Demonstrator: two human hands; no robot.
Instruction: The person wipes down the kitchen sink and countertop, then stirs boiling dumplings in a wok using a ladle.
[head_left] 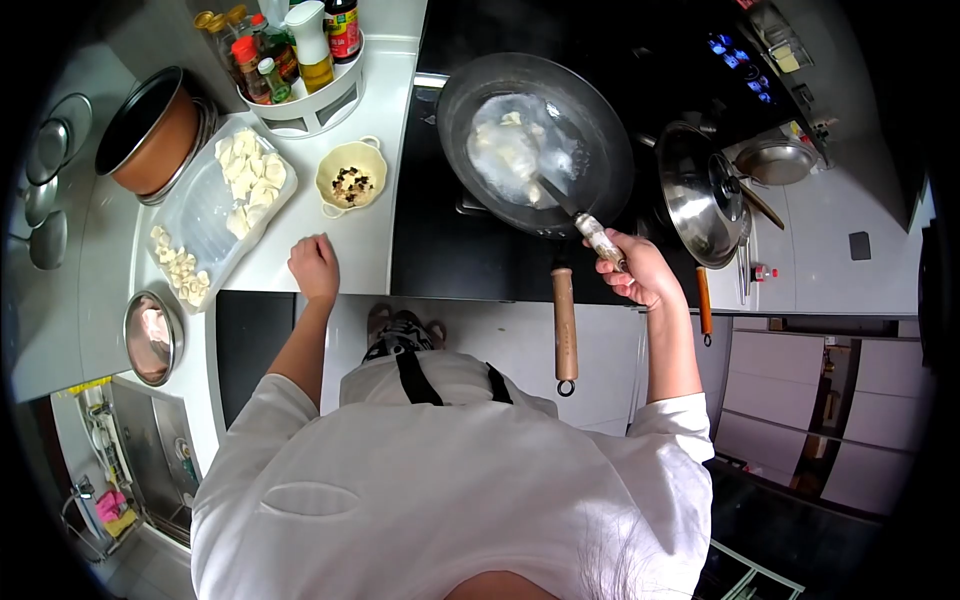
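My right hand (640, 270) is closed around the patterned handle of a long-handled cooking utensil (600, 240). Its metal shaft slants into a dark wok (455, 125) on the stove, and its head is hidden in the cloudy white liquid. Pale dumplings (507, 145) show in the liquid, blurred by steam. The wok's wooden handle (565, 325) points toward my body. My left hand (314, 267) rests on the white counter with its fingers curled in and nothing visible in them. Nearest to it stands a small yellow bowl (345, 160) with dark and pale bits of seasoning inside.
Left of the bowl lies a clear tray (195, 205) holding folded dumplings. Behind it are a brown pot (165, 135) and a white rack (320, 108) of bottles. A metal bowl (172, 340) sits near the counter's left end. Right of the wok, a lidded pan (690, 190) stands on the stove.
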